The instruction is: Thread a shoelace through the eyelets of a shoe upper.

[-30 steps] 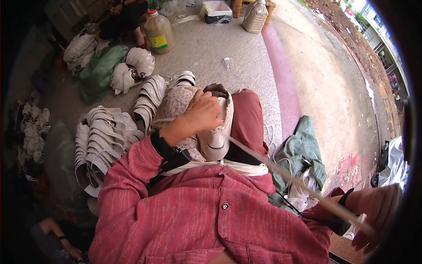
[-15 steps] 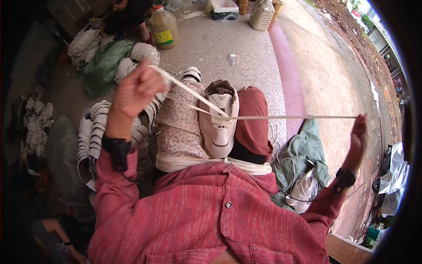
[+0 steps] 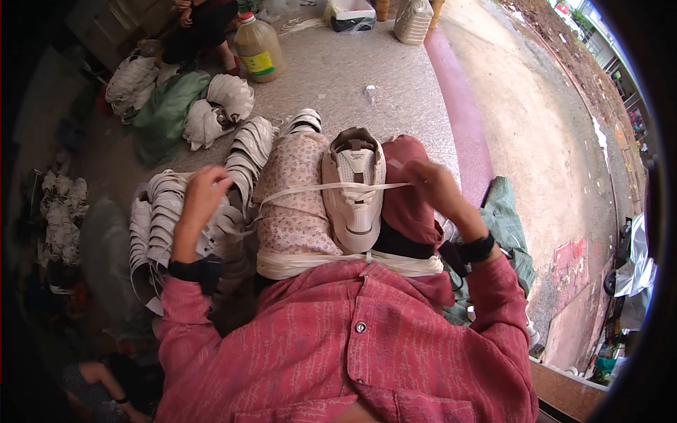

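A pale beige shoe upper (image 3: pixel 352 222) lies across my lap, toe toward me, between my floral-covered leg (image 3: pixel 293 190) and my dark red-covered leg (image 3: pixel 409 204). A flat cream shoelace (image 3: pixel 300 188) runs across its eyelet area. My right hand (image 3: pixel 434 187), over the red-covered leg, pinches the lace at the shoe's right. On the left side the lace droops slack over the floral cloth. My left hand (image 3: pixel 204 197) is raised beside the stacked uppers, its fingers curled together. Whether anything thin is between them is too small to make out.
Nested stacks of white shoe uppers (image 3: pixel 169 211) stand at my left. Beyond are a green sack (image 3: pixel 166 113), more uppers (image 3: pixel 229 99) and a yellowish jug (image 3: pixel 259 53). A person (image 3: pixel 211 25) sits at the far left. Green cloth (image 3: pixel 504 211) lies at my right.
My right hand has come in from far right to beside the shoe. My left hand has lowered and moved slightly left. The lace, taut before, has gone slack on the left.
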Motion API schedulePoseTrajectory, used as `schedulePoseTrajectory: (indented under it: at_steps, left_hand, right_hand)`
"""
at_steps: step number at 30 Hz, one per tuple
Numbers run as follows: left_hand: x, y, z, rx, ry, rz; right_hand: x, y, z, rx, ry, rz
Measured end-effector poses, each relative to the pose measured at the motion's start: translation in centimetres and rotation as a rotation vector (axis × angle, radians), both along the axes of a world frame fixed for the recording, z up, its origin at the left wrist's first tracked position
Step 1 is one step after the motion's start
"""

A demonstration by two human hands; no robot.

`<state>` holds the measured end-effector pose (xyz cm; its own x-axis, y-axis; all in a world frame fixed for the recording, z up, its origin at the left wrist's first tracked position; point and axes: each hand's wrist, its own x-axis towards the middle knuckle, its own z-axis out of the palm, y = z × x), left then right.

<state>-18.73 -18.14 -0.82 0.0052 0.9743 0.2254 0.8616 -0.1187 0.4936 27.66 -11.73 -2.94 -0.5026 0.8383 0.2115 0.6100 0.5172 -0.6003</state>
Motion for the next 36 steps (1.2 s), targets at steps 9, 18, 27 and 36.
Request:
schedulePoseTrajectory:
  at_steps: [9,18,27,36]
  left_hand:
    - [19.3,5.1,-0.2,0.296,-0.054,-0.684]
    - [20.9,6.3,-0.8,-0.032,-0.359,-0.677]
    - [20.7,6.8,-0.7,-0.125,-0.441,-0.728]
    - [20.8,6.9,-1.4,-0.113,-0.418,-0.714]
  right_hand:
    - [-2.9,-1.2,1.6,-0.057,-0.052,0.203]
    - [-2.4,-1.1,1.8,-0.140,-0.001,0.159]
    - [-3.1,-1.3,0.6,-0.175,0.174,0.104]
    - [-4.2,-0.6,4.4,-0.157,-0.003,0.059]
